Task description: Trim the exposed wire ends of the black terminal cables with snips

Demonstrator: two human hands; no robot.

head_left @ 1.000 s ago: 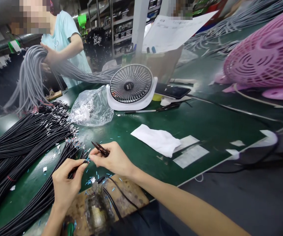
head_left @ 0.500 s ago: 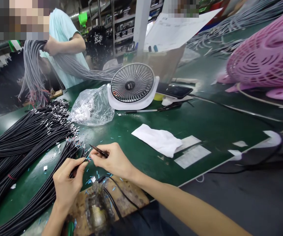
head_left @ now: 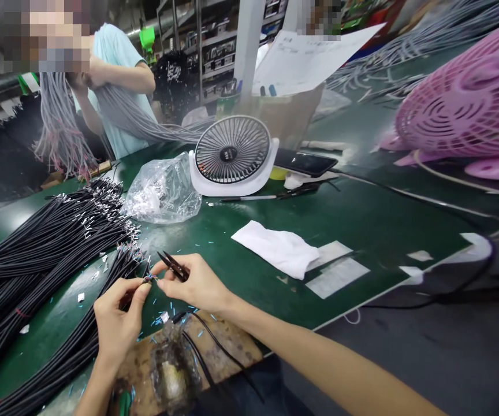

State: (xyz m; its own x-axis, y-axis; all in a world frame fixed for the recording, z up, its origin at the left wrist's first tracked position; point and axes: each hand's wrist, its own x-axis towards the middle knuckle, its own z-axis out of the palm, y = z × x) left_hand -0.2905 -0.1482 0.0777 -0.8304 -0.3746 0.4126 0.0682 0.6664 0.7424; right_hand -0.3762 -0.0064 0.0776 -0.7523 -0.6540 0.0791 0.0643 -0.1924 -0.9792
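My left hand (head_left: 120, 315) is closed in a pinch on the end of a black cable (head_left: 147, 279), whose thin coloured wires (head_left: 152, 277) fan out. My right hand (head_left: 197, 286) is closed too, with dark tweezers (head_left: 174, 266) held across its fingers, their tips apart and pointing up to the left. The thumb and fingertip of that hand touch the coloured wires. Beside my left hand lies a bundle of black cables (head_left: 89, 315) with stripped ends. Below the hands, a metal block wrapped in clear film (head_left: 172, 370) stands on a stained wooden board (head_left: 226, 341).
A white fan (head_left: 233, 155), a clear plastic bag (head_left: 163, 190) and a phone (head_left: 308, 162) stand behind. White cloth (head_left: 278, 245) lies to the right, near a pink basket-like thing (head_left: 461, 104). Blue wire scraps litter the green table (head_left: 388, 225). Across it, a person (head_left: 122, 86) holds grey cables.
My right fingertips have closed in on the wires, and the tweezers have tilted, their two tips now showing apart. The other person's hands and grey cables have shifted slightly.
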